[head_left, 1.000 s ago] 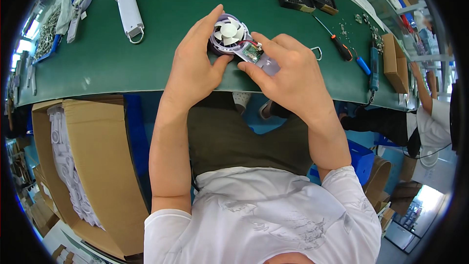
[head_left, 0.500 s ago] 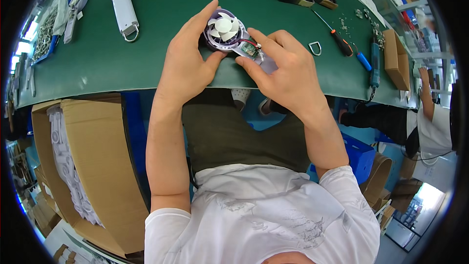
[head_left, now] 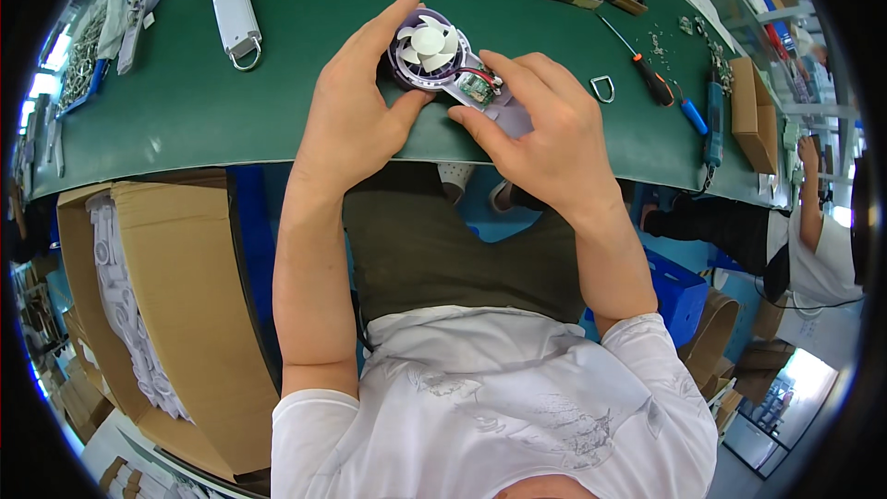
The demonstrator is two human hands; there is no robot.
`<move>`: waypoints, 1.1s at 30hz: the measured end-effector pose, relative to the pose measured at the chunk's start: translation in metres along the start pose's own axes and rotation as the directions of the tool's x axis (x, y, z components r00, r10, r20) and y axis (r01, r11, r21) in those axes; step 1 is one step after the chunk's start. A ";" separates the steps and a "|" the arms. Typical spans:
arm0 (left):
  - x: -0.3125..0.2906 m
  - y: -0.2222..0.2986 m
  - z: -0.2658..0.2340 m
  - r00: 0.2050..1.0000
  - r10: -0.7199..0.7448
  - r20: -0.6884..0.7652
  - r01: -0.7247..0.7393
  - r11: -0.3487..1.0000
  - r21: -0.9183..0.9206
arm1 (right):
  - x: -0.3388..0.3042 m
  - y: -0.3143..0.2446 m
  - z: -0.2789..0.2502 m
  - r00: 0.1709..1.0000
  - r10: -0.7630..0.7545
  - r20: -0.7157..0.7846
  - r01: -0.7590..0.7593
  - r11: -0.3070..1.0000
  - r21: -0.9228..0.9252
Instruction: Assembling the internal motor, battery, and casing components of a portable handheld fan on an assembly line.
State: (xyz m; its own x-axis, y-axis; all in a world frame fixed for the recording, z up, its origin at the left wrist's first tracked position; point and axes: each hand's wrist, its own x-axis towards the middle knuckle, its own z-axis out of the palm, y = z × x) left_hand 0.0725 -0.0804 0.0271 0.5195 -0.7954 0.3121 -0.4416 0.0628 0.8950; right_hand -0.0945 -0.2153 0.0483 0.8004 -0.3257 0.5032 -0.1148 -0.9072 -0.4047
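Now I see the half-curled left hand (head_left: 354, 111) cupping an opened handheld fan (head_left: 452, 79), the right hand (head_left: 552, 129) pinching its handle (head_left: 510, 118).

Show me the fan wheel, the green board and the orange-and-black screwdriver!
Fan wheel (head_left: 428, 41), head view: its hub.
Green board (head_left: 476, 88), head view: its middle.
Orange-and-black screwdriver (head_left: 655, 82), head view: its handle.
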 end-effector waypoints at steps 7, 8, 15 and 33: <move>0.002 -0.004 0.002 0.998 0.050 -0.034 -0.051 0.999 -0.005 | -0.005 -0.004 0.003 0.999 0.008 -0.045 -0.009 0.999 -0.034; 0.002 -0.004 0.002 0.998 0.054 -0.031 -0.054 0.999 -0.007 | -0.004 -0.004 0.003 0.998 -0.001 -0.060 -0.001 1.000 -0.031; 0.000 0.000 -0.001 1.000 0.004 -0.017 -0.004 1.000 -0.008 | -0.001 -0.002 0.001 0.998 0.013 -0.060 -0.014 1.000 -0.007; 0.002 0.002 0.001 1.000 -0.018 -0.005 0.018 1.000 0.000 | -0.006 0.002 -0.002 0.997 0.019 -0.074 -0.019 1.000 0.008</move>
State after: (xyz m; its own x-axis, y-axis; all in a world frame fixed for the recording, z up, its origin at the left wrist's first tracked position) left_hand 0.0722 -0.0822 0.0289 0.5310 -0.7934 0.2976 -0.4324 0.0483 0.9004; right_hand -0.1006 -0.2161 0.0459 0.7525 -0.3618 0.5503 -0.1246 -0.8987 -0.4204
